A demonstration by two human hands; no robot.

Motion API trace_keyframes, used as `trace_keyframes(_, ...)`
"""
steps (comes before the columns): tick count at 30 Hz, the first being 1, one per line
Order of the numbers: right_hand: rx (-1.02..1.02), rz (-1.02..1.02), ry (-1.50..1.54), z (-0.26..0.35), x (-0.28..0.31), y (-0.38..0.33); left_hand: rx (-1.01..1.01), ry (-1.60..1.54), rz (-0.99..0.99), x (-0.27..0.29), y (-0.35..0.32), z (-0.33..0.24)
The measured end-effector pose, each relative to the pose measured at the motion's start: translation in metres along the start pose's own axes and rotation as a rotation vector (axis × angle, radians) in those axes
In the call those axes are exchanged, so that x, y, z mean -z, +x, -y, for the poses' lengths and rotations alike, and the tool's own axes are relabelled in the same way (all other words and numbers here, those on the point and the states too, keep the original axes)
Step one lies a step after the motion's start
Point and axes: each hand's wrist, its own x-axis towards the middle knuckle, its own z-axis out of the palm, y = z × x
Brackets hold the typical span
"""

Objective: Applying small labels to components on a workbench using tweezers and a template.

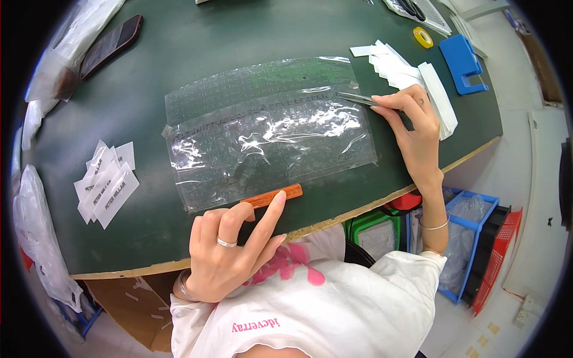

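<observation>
A clear plastic sheet [274,155] lies on the green table, with a row of small dark letters [262,110] across its upper part. My right hand [416,132] pinches metal tweezers [356,98] between thumb and fingers, their tips at the right end of that row. Along the sheet's near edge lies a short orange ruler [273,196]. Two fingertips of my left hand [230,250] rest on the ruler. Its index finger is stretched out, and the thumb is apart from it, below the ruler.
Printed white labels [107,185] are piled on the left, with a phone [111,46] beyond. At right are white paper strips [397,67], a yellow tape roll [423,37] and a blue tape dispenser [462,64]. Crates [468,238] stand below the table's right edge.
</observation>
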Motion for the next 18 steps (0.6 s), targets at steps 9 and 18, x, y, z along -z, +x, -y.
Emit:
trace_keyframes(9,-0.071,0.122,0.089,0.024,0.005,0.009,-0.051,0.056,-0.034,-0.004,-0.003,0.002)
trace_keyframes(18,-0.035,0.432,0.398,0.069,-0.001,-0.013,-0.055,0.064,-0.096,-0.006,-0.006,0.003)
